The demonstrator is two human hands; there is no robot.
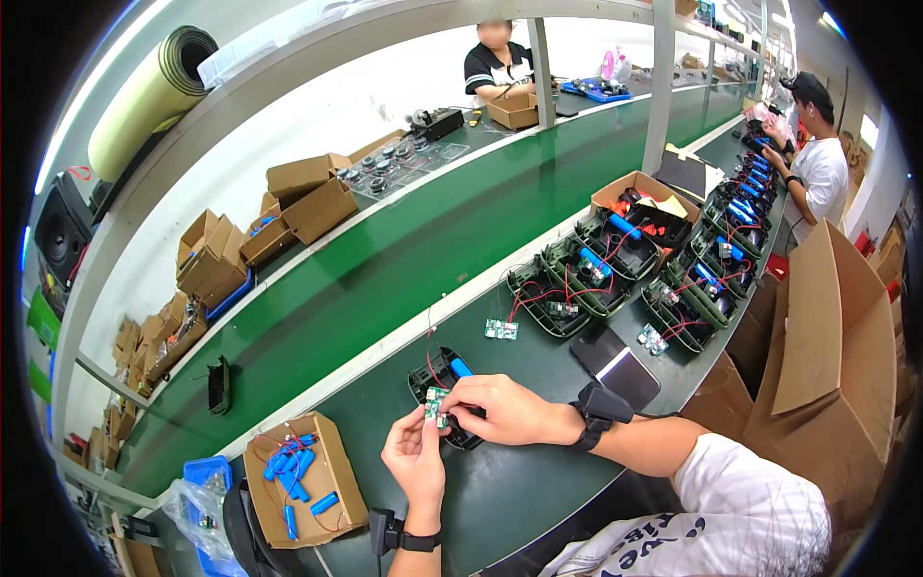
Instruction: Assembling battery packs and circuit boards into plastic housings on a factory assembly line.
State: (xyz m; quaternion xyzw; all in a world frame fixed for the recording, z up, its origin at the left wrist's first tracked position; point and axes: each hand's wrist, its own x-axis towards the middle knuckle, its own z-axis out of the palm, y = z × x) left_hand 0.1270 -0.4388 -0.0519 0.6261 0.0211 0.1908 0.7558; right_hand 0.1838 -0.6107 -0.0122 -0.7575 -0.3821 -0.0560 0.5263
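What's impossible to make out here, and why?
In the head view:
Open housing: partly hidden behind the green circuit board and right hand.
That board's tiny details: too small.
Left forearm: cut off by the lower edge.
Large cardboard box: bottom hidden by flaps.

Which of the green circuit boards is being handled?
The circuit board in the left hand, with the right hand at its edge. Others, such as the board lying on the workbench, are away from both hands.
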